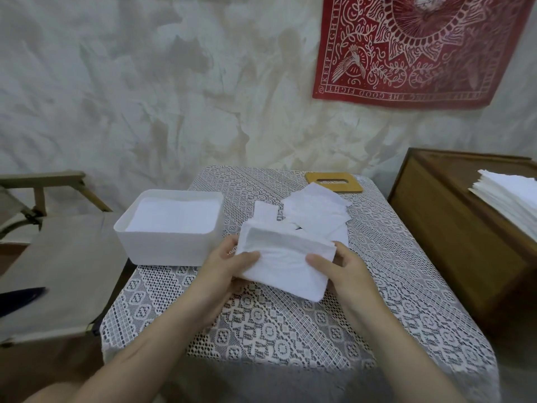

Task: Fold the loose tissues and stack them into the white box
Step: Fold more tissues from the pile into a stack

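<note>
Both hands were on one half-folded tissue (286, 264) above the lace tablecloth (290, 330): left hand (229, 267) pinched its left edge, right hand (338, 264) gripped the right. White box (170, 228), already holding tissues, sat just to the left, loose tissues (315, 213) piled behind.

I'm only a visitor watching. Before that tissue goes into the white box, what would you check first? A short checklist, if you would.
1. Grip: left hand and right hand each pinch an end of the folded tissue: ok.
2. Fold flat: its upper layer gapes open like a pocket: not ok.
3. White box open: slotted wooden lid lies apart, behind the loose tissues: ok.
4. Room in the box: stacked tissues inside lie below the rim: ok.
5. How many loose tissues remain: cannot tell.
</note>
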Tool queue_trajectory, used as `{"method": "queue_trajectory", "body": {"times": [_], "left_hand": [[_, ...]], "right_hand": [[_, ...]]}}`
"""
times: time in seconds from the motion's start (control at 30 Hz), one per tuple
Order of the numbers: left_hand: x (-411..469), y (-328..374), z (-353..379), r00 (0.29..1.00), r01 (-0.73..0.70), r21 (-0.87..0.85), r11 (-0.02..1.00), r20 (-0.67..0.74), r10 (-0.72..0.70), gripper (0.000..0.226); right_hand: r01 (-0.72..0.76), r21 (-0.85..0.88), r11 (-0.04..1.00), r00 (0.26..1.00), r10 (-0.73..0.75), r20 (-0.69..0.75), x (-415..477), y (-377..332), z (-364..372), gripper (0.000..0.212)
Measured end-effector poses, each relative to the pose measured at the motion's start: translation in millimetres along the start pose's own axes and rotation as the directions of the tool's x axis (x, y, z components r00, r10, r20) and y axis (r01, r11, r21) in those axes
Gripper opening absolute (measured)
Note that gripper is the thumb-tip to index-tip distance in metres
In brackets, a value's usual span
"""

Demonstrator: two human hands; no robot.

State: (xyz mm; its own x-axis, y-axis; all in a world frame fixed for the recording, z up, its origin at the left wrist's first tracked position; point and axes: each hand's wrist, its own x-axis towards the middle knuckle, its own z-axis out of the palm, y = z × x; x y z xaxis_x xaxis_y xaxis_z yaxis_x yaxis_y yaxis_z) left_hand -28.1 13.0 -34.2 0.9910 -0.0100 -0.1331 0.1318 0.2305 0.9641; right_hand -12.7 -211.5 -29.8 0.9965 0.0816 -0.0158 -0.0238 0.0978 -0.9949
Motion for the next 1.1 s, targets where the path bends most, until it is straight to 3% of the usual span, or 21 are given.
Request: {"method": "queue_trajectory", "body": {"times": [0.1, 0.17, 0.3, 0.5, 0.7, 0.93, 1.1], "left_hand": [[-5.7, 0.5, -5.7, 0.999, -0.048, 0.228, 0.972, 0.013, 0.047, 0.04], [-8.1, -1.6, -6.2, 0.993, -0.099, 0.276, 0.956, -0.035, 0.113, 0.038], [-8.0, -5.0, -3.0, 0.974, -0.19, 0.283, 0.94, -0.067, 0.217, 0.036], [-1.7, -12.6, 4.3, 0.97, -0.226, 0.219, 0.949, -0.044, 0.241, 0.035], [1.9, -11.5, -0.1, 0.966, -0.23, 0.184, 0.956, -0.076, 0.247, 0.042], [1.6, -12.2, -3.8, 0.972, -0.229, 0.239, 0.944, 0.008, 0.234, 0.042], [-0.4, -9.6, -2.4, 0.965, -0.261, 0.285, 0.922, 0.049, 0.258, 0.04]], "right_hand": [[0.039, 0.005, 0.999, 0.999, -0.039, -0.022, -4.9, 4.1, 4.5, 0.017], [0.092, -0.073, 0.993, 0.996, -0.093, -0.005, -8.7, 8.7, 11.7, 0.013], [0.207, -0.167, 0.964, 0.978, -0.201, 0.052, -11.9, 15.0, 24.8, 0.013], [0.205, -0.239, 0.949, 0.976, -0.181, 0.119, -10.1, 25.1, 32.8, 0.02], [0.189, -0.159, 0.969, 0.982, -0.183, 0.052, -4.2, 18.6, 27.9, 0.012], [0.107, -0.182, 0.978, 0.991, -0.09, 0.1, -0.4, 21.4, 21.2, 0.038], [0.091, -0.133, 0.987, 0.988, -0.073, 0.138, -3.7, 20.7, 25.3, 0.029]]}}
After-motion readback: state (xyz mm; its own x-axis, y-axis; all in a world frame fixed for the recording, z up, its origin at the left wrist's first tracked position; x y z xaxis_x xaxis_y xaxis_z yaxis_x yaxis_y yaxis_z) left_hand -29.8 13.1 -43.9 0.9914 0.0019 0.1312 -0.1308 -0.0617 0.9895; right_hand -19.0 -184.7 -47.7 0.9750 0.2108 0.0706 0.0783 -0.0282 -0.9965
